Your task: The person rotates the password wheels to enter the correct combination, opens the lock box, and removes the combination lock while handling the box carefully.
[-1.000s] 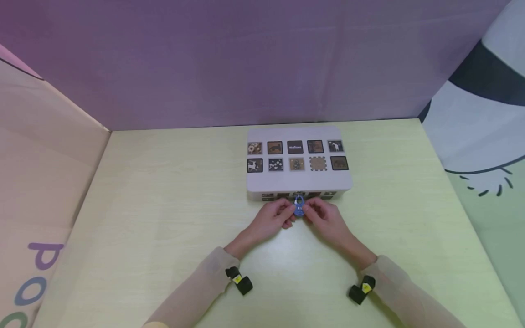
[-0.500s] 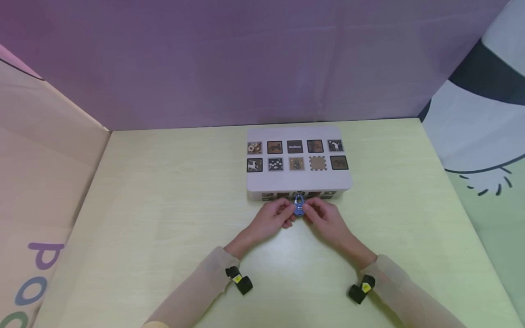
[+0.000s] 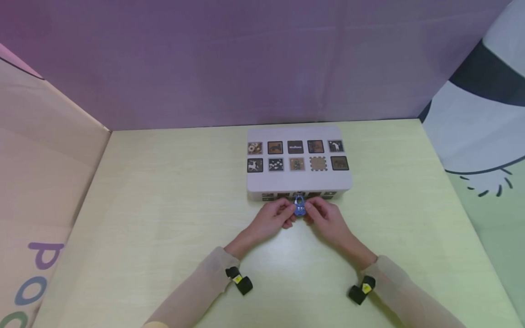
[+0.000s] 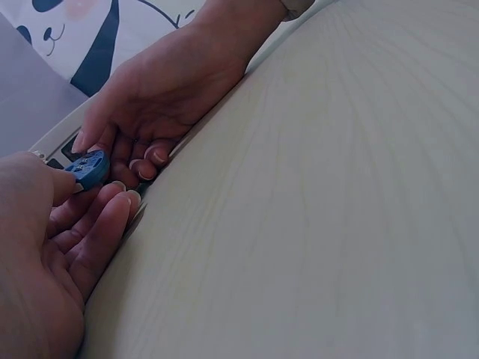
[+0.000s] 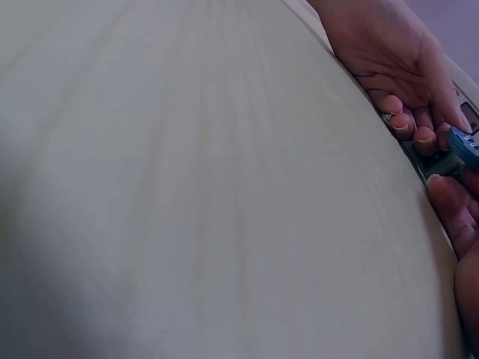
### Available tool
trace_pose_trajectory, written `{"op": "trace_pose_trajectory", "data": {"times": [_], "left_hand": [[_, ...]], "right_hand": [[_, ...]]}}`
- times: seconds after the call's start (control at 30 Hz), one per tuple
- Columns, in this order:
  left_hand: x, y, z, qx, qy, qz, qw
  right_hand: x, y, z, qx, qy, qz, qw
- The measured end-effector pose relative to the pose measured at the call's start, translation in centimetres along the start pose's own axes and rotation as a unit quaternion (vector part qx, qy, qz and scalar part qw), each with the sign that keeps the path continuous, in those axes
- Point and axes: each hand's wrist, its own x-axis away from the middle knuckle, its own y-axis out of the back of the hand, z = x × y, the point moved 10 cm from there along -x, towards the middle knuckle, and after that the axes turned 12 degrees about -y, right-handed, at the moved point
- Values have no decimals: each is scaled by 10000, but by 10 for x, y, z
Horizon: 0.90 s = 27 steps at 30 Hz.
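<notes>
A small blue padlock (image 3: 300, 208) with a row of small dials stands at the front of a white box (image 3: 299, 180), its shackle up by the box's front face. My left hand (image 3: 271, 217) pinches the padlock's left side between thumb and fingers. On the other side, my right hand (image 3: 328, 221) holds its right edge, thumb on top. Seen from the left wrist, the padlock (image 4: 90, 169) lies between both hands' fingertips. The right wrist view catches only part of the padlock (image 5: 465, 146) at its edge. Whether the shackle passes through the box's clasp cannot be made out.
Small square pictures cover the box's lid, which is down. The box stands near the back of a pale wood table (image 3: 172, 205). A purple wall (image 3: 229, 64) rises behind it, with printed panels at left and right.
My right thumb has shifted slightly to the right on the padlock, and the padlock has moved a little right with it. The left hand and the box look the same.
</notes>
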Motion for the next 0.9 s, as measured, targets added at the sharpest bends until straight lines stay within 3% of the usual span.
{"op": "trace_pose_trajectory", "data": {"times": [0.57,0.9], "left_hand": [[0,0,2,78,40,-12,10000],[1,0,-1,75,14,1,10000]], "right_hand": [[1,-2,-1,53,-273,178,9995],[0,-2,1,286,-60,117,9995]]}}
